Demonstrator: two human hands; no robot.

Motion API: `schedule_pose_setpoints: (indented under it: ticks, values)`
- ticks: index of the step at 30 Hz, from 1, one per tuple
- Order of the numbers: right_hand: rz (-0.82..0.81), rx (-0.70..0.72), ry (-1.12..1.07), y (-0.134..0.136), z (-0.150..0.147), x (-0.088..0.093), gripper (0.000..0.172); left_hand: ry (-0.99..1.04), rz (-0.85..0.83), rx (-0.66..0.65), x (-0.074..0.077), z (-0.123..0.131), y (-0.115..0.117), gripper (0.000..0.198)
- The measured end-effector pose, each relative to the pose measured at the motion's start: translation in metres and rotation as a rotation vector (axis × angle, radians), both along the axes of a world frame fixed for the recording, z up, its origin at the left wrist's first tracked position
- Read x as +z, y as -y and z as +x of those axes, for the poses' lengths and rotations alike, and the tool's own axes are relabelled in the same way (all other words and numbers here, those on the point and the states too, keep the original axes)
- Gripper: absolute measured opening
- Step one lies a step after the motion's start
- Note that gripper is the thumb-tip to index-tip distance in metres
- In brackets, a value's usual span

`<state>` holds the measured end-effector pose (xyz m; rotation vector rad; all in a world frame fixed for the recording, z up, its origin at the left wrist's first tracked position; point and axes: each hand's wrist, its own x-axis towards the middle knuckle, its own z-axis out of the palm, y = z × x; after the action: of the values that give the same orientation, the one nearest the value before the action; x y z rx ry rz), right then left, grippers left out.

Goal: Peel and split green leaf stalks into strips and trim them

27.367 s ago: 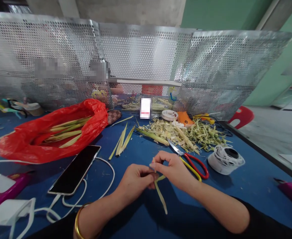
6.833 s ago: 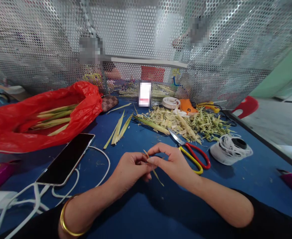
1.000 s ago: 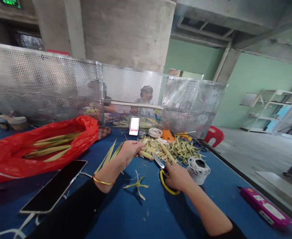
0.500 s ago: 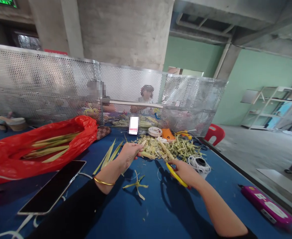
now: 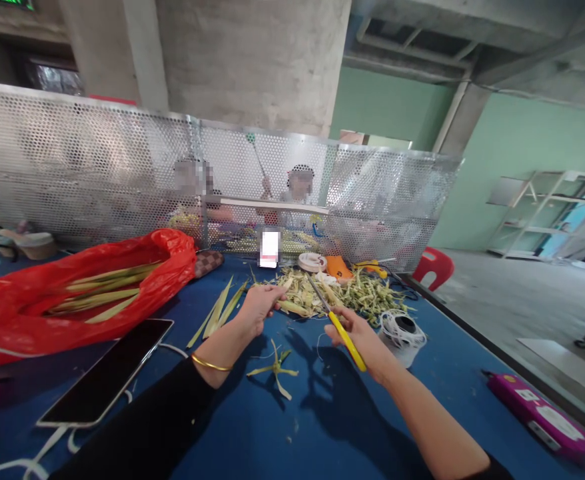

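My left hand point(image 5: 259, 304) reaches forward over the blue table point(image 5: 322, 433) and pinches a pale leaf strip point(image 5: 292, 307) at the edge of the heap of leaf scraps point(image 5: 357, 293). My right hand point(image 5: 360, 337) grips the yellow-handled scissors point(image 5: 335, 323), lifted off the table with the blades pointing up and away toward the heap. A small folded leaf piece point(image 5: 275, 367) lies on the table between my arms.
A red plastic bag point(image 5: 37, 307) of green leaves lies left, a phone point(image 5: 107, 370) on a white cable in front of it. Loose leaves point(image 5: 220, 310), a spool of white string point(image 5: 402, 330), a purple tool point(image 5: 540, 417) and a perforated metal screen point(image 5: 122, 167), with people behind it, surround the work area.
My right hand has lifted the scissors off the table and raised the blades toward the heap. My left hand stays at the leaf strip. The folded piece stays on the table.
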<state>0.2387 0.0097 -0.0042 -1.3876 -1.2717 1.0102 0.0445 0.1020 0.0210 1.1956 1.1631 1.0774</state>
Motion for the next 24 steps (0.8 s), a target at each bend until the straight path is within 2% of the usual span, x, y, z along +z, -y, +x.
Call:
schedule_pose_setpoints:
  ticks: [3, 11, 17, 24]
  values:
    - [0.030, 0.066, 0.007, 0.004, -0.002, 0.003, 0.051, -0.020, 0.048, 0.020, 0.000, 0.001, 0.001, 0.013]
    - [0.057, 0.163, 0.234, 0.003, 0.000, 0.003, 0.042, -0.062, 0.124, -0.023, 0.002, 0.007, 0.010, 0.012]
    - [0.060, 0.137, 0.271, 0.005, -0.002, 0.002, 0.038, -0.070, 0.109, -0.032, 0.001, 0.009, 0.011, 0.010]
    - [0.013, 0.084, 0.152, 0.004, -0.008, 0.001, 0.037, -0.071, 0.058, -0.122, -0.002, 0.012, 0.012, 0.012]
